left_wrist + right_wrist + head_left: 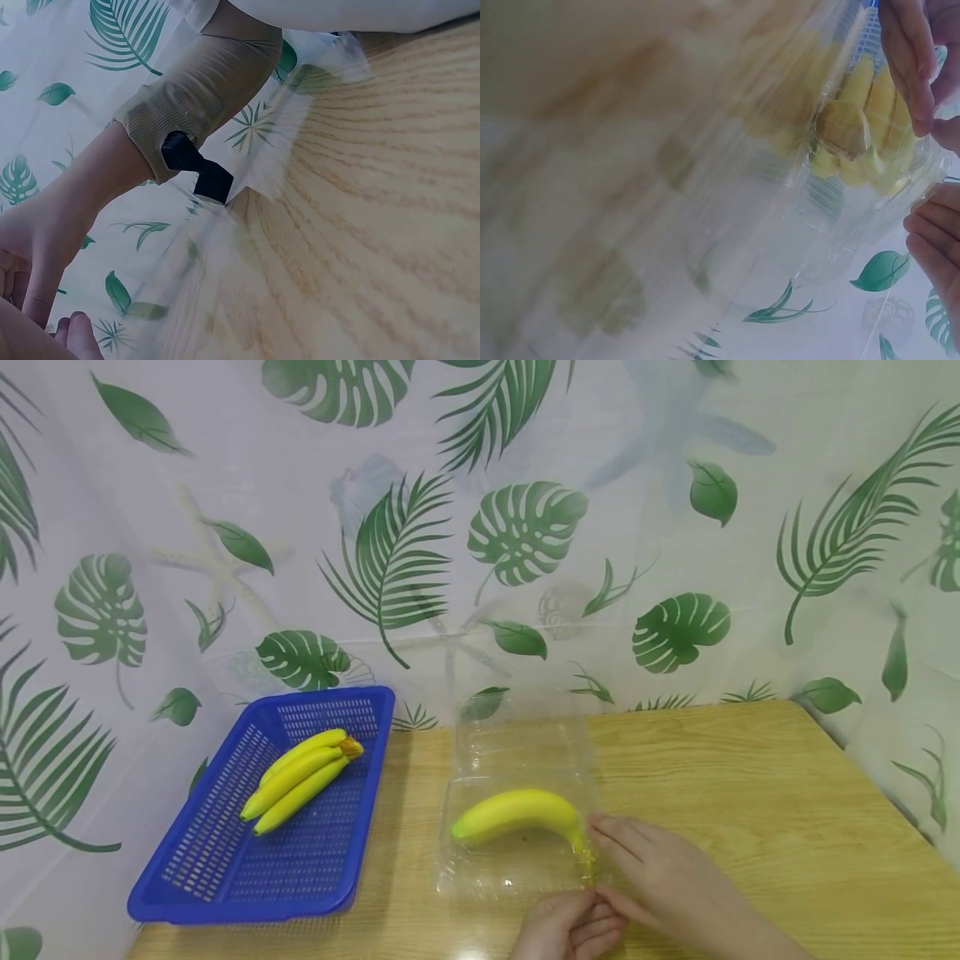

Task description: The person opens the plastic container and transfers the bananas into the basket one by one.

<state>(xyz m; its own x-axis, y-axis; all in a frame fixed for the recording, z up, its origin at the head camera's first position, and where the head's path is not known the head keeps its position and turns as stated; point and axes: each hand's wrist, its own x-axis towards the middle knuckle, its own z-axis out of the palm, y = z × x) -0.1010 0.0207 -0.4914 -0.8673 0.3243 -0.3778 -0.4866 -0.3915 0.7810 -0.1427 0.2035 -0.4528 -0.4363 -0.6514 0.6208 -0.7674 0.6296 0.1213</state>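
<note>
A hinged clear plastic container (pixel 480 881) lies on the table with its transparent lid (pixel 517 743) raised toward the wall. Inside it rests a yellow banana (pixel 517 814), its stem pointing right. My right hand (pixel 675 868) reaches along the container's right side, fingers extended against the edge near the stem. Close by, at the front right corner, is my left hand (pixel 570 927), some fingers bent; whether it pinches the rim is unclear. In the right wrist view, several yellow bananas (pixel 870 97) show through the plastic.
On the left stands a blue plastic basket (pixel 360 835) holding a bunch of bananas (pixel 300 772). Behind the wooden table (pixel 720 768) hangs a white sheet (pixel 600 410) with green leaf prints. A dark strap (pixel 214 180) is by the right sleeve (pixel 202 90).
</note>
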